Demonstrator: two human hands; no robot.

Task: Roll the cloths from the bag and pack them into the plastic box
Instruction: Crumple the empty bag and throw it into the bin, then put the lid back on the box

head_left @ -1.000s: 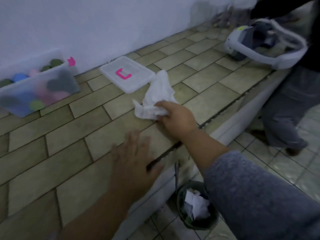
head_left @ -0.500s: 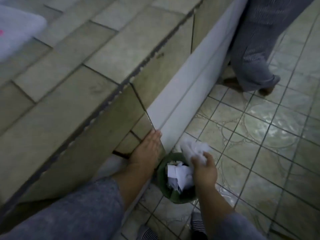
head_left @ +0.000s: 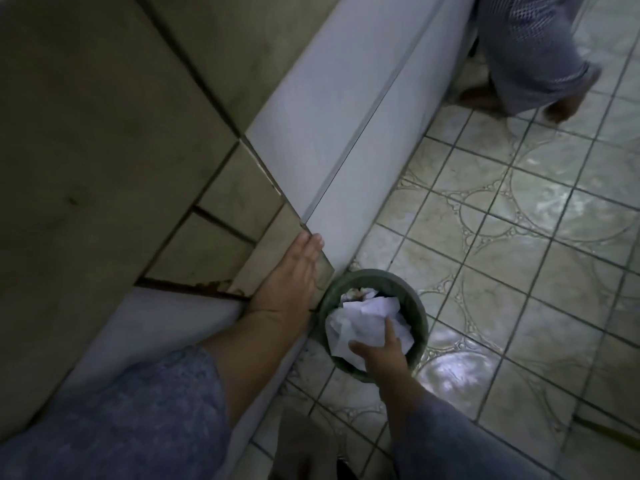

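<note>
The right hand (head_left: 381,355) reaches down into the bin (head_left: 419,317), thumb and forefinger spread wide over a white wad (head_left: 360,318), apparently pushing it in; its other fingers are hidden. The left hand (head_left: 291,275) lies flat, fingers straight, against the counter (head_left: 104,133) edge, likely bracing the lean. No cloths, bag or box are in view, so the rolling seems paused. Another person's leg (head_left: 530,53) stands well apart.

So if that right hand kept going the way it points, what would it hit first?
The crumpled white paper in the green bin: the right hand points down into it and its fingers seem to touch the wad, though depth is hard to judge.
</note>
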